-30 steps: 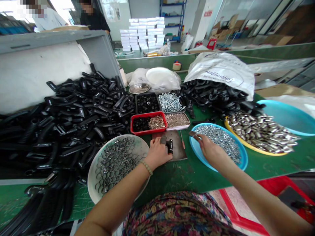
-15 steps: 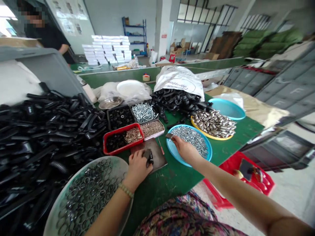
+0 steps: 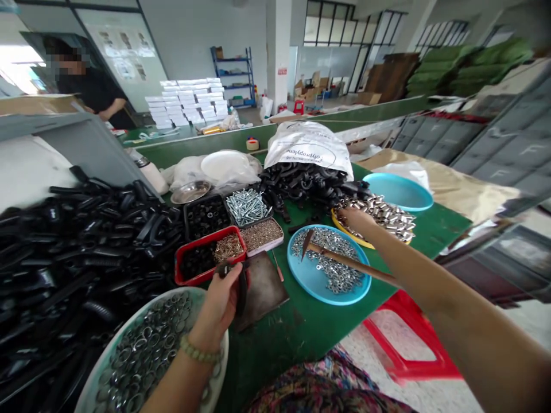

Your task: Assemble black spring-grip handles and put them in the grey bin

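Note:
My left hand (image 3: 218, 298) is closed round a black curved plastic part (image 3: 242, 289), above the left side of a dark metal plate (image 3: 269, 287). My right hand (image 3: 356, 221) reaches into a yellow tray (image 3: 364, 242) heaped with shiny metal sleeves (image 3: 394, 221); its fingertips are hidden among them, so their grip does not show. A hammer (image 3: 331, 253) with a wooden handle lies across a blue tray (image 3: 293, 275) of small metal nuts, partly under my right forearm. Left of the plate is a red bin (image 3: 177, 269) with black pieces and brass-coloured screws.
A large tub (image 3: 88, 367) of metal rings stands at front left, beside a heap of black handles (image 3: 94, 246). Long screws (image 3: 247, 206) and tiny rivets (image 3: 262, 234) fill small boxes. Black parts spill from a white sack (image 3: 307, 146). A person (image 3: 92, 89) stands at far left.
My right hand has let go of the hammer on the blue tray and moved up and right into the metal sleeves. My left hand has lifted the black part off the plate and turned it.

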A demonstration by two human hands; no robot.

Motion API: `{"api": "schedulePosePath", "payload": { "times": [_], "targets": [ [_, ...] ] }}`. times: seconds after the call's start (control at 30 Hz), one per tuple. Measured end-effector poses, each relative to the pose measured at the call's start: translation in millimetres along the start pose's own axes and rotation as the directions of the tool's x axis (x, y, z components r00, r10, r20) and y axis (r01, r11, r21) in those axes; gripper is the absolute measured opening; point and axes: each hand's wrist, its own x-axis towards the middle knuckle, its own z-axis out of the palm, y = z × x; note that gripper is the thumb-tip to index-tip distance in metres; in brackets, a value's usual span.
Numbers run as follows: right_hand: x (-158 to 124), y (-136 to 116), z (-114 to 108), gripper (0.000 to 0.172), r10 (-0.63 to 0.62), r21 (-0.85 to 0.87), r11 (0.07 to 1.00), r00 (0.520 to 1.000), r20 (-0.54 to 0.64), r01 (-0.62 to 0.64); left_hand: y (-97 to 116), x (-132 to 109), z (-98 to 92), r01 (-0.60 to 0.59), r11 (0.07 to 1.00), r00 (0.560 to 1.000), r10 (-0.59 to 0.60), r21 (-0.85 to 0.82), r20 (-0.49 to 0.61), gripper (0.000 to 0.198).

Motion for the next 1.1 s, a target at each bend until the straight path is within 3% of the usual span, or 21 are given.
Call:
{"api": "schedulePosePath", "payload": {
  "times": [0.07, 0.17, 0.23, 0.27, 0.3, 0.37, 0.47, 0.57, 0.67, 0.8, 0.9, 1.0, 1.1],
  "targets": [
    [6.5, 4.0, -0.6, 0.021, -0.014, 0.053, 0.999, 1.000, -0.012, 0.015, -7.1, 0.8, 5.3, -0.104, 0.994, 0.991, 0.105, 0.018, -0.078, 0.043],
    [4.1, -0.1, -3.5, 0.018, 0.029, 0.131, 0.991, 0.993, -0.116, -0.014, -13.6, 0.1, 4.9, -0.153, 0.988, 0.987, 0.154, 0.014, -0.050, 0.053],
    [-8.4, -14.6, -5.0, 0.024, 0.106, 0.353, 0.936, 0.968, -0.229, -0.019, -15.5, -3.2, 2.4, -0.148, 0.989, 0.989, 0.148, 0.013, -0.006, 0.055],
    [-18.7, -27.1, -5.4, 0.026, 0.151, 0.550, 0.835, 0.953, -0.262, 0.019, -16.3, -5.4, 1.5, -0.141, 0.990, 0.990, 0.141, 0.011, 0.018, 0.057],
    [-31.3, -43.2, -5.7, 0.027, 0.170, 0.746, 0.661, 0.953, -0.252, 0.079, -17.0, -7.7, 1.1, -0.134, 0.991, 0.990, 0.134, 0.010, 0.039, 0.057],
    [-61.3, -83.6, -6.1, 0.026, 0.044, 0.947, 0.293, 0.988, -0.150, 0.131, -18.8, -11.4, 1.1, -0.140, 0.990, 0.989, 0.138, 0.029, 0.060, 0.057],
    [-105.2, -147.6, -7.4, 0.024, -0.133, 0.999, 0.046, 0.991, -0.017, 0.023, -20.7, -14.6, 1.3, -0.172, 0.980, 0.985, 0.169, 0.101, 0.038, 0.052],
    [-134.0, -191.8, -8.2, 0.028, -0.232, 0.995, -0.084, 0.972, 0.027, -0.047, -19.6, -16.9, -0.8, -0.142, 0.985, 0.990, 0.141, 0.102, 0.020, 0.050],
    [-146.3, -212.7, -7.4, 0.028, -0.302, 0.991, -0.094, 0.951, 0.066, -0.099, -16.9, -19.7, -4.2, -0.046, 0.999, 0.999, 0.046, -0.005, 0.026, 0.047],
    [-148.0, -226.5, -5.7, 0.025, -0.360, 0.996, 0.000, 0.929, 0.083, -0.089, -17.6, -23.1, -7.8, -0.011, 0.997, 0.996, 0.017, -0.074, 0.088, 0.052],
    [-145.3, -237.1, -4.6, 0.024, -0.389, 0.997, 0.054, 0.919, 0.065, -0.048, -21.6, -23.9, -10.7, -0.179, 0.975, 0.982, 0.168, 0.134, 0.087, 0.060],
    [-142.4, -247.2, -4.0, 0.026, -0.427, 0.993, 0.116, 0.901, 0.076, -0.028, -24.2, -22.7, -14.2, -0.377, 0.865, 0.926, 0.350, 0.332, 0.139, 0.071],
    [-141.0, -253.5, -3.3, 0.025, -0.456, 0.990, 0.143, 0.886, 0.084, -0.020, -24.0, -21.1, -16.8, -0.482, 0.759, 0.875, 0.445, 0.437, 0.193, 0.074]
  ]
}}
